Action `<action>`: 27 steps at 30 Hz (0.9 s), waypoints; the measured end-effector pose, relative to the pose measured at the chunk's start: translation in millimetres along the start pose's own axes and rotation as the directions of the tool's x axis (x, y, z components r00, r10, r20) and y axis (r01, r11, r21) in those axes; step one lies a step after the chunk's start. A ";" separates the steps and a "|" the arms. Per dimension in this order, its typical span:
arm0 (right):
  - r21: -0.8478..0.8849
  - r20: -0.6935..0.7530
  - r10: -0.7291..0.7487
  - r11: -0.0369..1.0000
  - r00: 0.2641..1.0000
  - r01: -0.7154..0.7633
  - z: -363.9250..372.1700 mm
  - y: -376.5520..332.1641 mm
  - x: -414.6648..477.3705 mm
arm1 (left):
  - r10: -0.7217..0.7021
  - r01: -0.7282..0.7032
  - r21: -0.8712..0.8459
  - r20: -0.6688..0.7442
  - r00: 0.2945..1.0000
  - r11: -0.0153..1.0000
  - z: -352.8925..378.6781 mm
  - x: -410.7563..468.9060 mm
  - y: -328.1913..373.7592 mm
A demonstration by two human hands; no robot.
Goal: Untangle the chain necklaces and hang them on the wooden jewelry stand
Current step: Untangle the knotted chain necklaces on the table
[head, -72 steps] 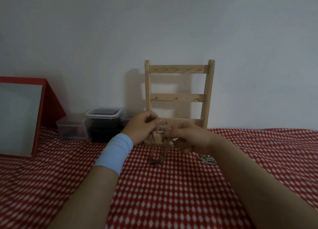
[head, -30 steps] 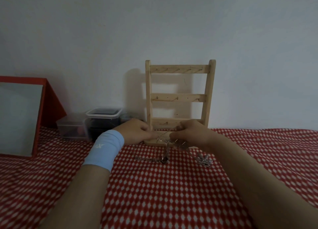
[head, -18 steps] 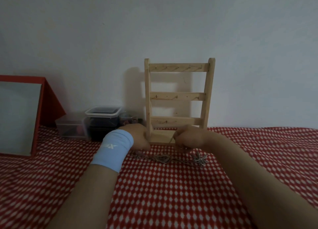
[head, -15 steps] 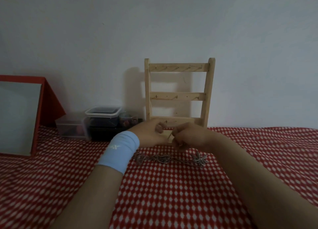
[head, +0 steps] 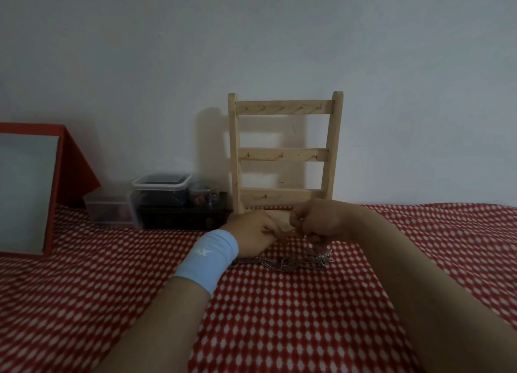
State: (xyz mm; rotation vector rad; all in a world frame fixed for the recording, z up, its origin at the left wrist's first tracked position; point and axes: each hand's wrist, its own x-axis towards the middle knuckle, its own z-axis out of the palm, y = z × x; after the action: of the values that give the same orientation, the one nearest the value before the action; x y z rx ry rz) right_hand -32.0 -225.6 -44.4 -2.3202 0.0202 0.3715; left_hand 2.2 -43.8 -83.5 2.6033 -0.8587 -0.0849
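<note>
The chain necklaces (head: pixel 282 263) lie in a knotted heap on the red checked cloth (head: pixel 279 316) just below both hands, with a star-shaped pendant (head: pixel 321 259) at the end under the right hand. The right hand (head: pixel 321 223) is curled and pinches a strand rising from the heap. The left hand (head: pixel 251 237), wearing a blue wristband (head: pixel 208 258), has its fingertips drawn in against the right's and seems to pinch the same strand. Pulling the hands apart from here would likely cinch the knot tighter rather than free it. The pendant's points could also catch other links, and a sharp tug might snap a fine chain. The wooden jewelry stand (head: pixel 284 151) stands just behind the knuckles, its hooks bare, and a careless lift could knock it. The strand between the fingers is barely visible in the dim light, and the number of necklaces cannot be counted. The hands cover the stand's base, and the contents of the plastic containers (head: pixel 162 193) beyond the left hand are a blur.
</note>
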 end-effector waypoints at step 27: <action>-0.641 0.104 0.083 0.767 0.991 0.004 -4.7 -6.3 -14.3 | -0.546 0.541 -0.137 0.000 0.838 0.830 -51.8 -18.6 -26.9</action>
State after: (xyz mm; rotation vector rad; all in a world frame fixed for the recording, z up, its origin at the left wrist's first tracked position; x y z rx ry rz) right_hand -43.7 -225.9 -33.1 -2.9754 -0.1445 0.6257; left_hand 11.4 4.9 -47.5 2.6286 -0.0640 -0.2386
